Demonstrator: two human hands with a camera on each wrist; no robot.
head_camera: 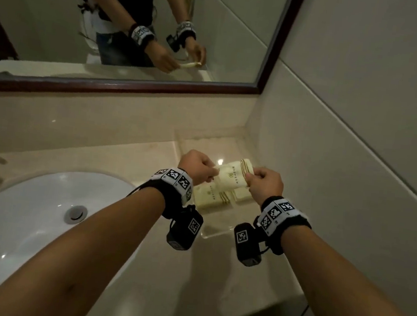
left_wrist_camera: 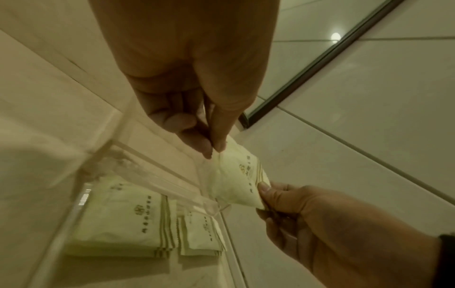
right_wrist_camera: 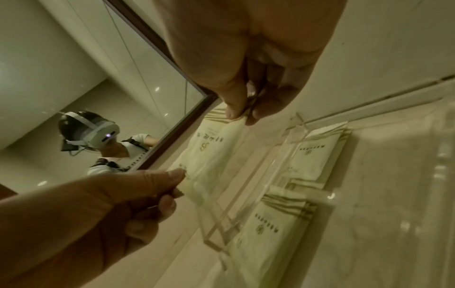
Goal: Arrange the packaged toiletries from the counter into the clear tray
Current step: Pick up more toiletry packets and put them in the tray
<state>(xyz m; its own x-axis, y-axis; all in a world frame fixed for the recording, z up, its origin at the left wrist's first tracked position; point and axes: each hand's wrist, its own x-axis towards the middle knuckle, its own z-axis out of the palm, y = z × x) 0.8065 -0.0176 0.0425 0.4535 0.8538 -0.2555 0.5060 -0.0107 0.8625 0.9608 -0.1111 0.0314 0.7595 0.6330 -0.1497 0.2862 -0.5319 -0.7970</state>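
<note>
Left hand (head_camera: pixel 197 165) pinches one end of packet (head_camera: pixel 232 177), right hand (head_camera: pixel 266 184) pinches other end; packet stretched flat between them, probably to square it before lowering. Packet held above clear tray (head_camera: pixel 213 233) in counter (head_camera: pixel 130 154) corner. Two packets (head_camera: pixel 209 198) already flat inside tray, side by side. Sink (head_camera: pixel 30 206) well left.

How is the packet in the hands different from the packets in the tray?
The held packet hangs in the air, pinched by the left hand and right hand; the tray packets lie flat in the tray. The held packet sags and bends; the tray packets look smooth. All are cream with gold stripes.
</note>
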